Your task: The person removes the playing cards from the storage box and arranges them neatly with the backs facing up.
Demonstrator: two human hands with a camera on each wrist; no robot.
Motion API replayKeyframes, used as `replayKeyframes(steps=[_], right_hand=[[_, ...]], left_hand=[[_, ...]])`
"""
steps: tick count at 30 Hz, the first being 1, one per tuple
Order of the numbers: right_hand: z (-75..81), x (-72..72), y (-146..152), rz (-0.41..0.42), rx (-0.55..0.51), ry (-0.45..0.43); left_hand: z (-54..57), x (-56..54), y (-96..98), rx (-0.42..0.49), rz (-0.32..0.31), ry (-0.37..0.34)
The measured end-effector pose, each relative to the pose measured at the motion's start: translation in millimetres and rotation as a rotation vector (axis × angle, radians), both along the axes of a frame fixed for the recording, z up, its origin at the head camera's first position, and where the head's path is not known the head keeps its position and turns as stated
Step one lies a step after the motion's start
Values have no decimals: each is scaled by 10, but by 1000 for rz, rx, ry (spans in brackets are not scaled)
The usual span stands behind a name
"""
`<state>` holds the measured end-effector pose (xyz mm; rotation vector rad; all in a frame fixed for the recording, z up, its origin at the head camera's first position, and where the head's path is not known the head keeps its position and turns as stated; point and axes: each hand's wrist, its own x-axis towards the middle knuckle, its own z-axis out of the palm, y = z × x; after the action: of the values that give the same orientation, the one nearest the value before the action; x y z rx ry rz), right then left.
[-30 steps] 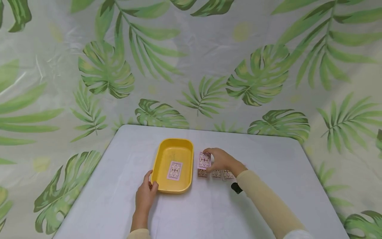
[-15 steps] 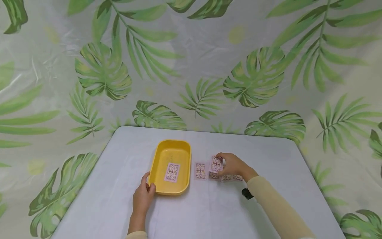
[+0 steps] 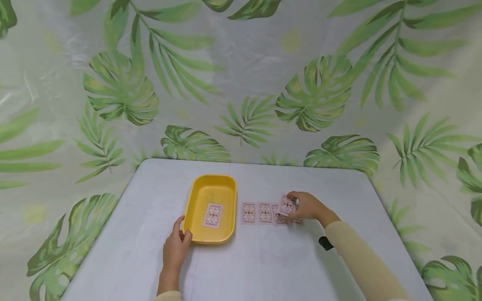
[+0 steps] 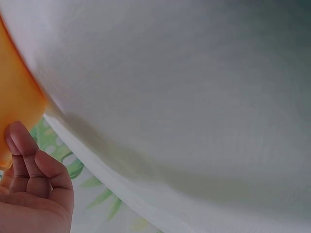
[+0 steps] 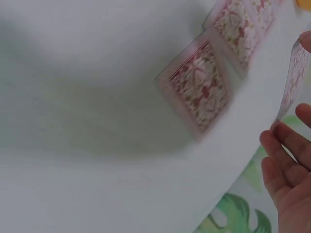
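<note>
My right hand (image 3: 308, 207) pinches a patterned playing card (image 3: 287, 205) between thumb and fingers, tilted up over the right part of a row of cards. In the right wrist view that held card (image 5: 295, 77) is seen nearly edge-on at the fingertips. The row lies face down, and its leftmost card (image 3: 248, 213) has a pink-and-white back. Its right end is partly covered by my hand and the held card. At the left near side of a yellow tray (image 3: 188, 209), my left hand (image 3: 175, 246) grips the rim. One card (image 3: 213, 215) lies face down inside the tray.
A white cloth covers the table (image 3: 241, 267), whose back edge meets a leaf-patterned sheet (image 3: 248, 83). A black object (image 3: 326, 243) shows beside the right wrist. The card row sits just right of the tray.
My right hand has moved right along the row with a card pinched, uncovering the cards on the row's left. The left hand stays at the tray, and the head view has shifted slightly.
</note>
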<state>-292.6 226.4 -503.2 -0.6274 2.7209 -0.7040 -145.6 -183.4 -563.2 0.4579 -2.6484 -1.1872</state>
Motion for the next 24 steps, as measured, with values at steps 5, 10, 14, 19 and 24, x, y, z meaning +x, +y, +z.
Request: replayKeyframes(steps=[5,10,14,19,24], right_hand=[[-72,12,192,-12,22,33],[-185,31,408,-46,44,30],[-280,45,571,-74,60,26],[-341,80,724,-95,49,31],[-368,127,820,-111,45,0]], left_hand=[[15,3,-8,-9,-11,-4],[14,8,-12,-11,-18,-16],[21,12,-16,-12,-16,-30],[22,-1,-23,-28,-17,-23],[17,-4,-11,-30,-24,-23]])
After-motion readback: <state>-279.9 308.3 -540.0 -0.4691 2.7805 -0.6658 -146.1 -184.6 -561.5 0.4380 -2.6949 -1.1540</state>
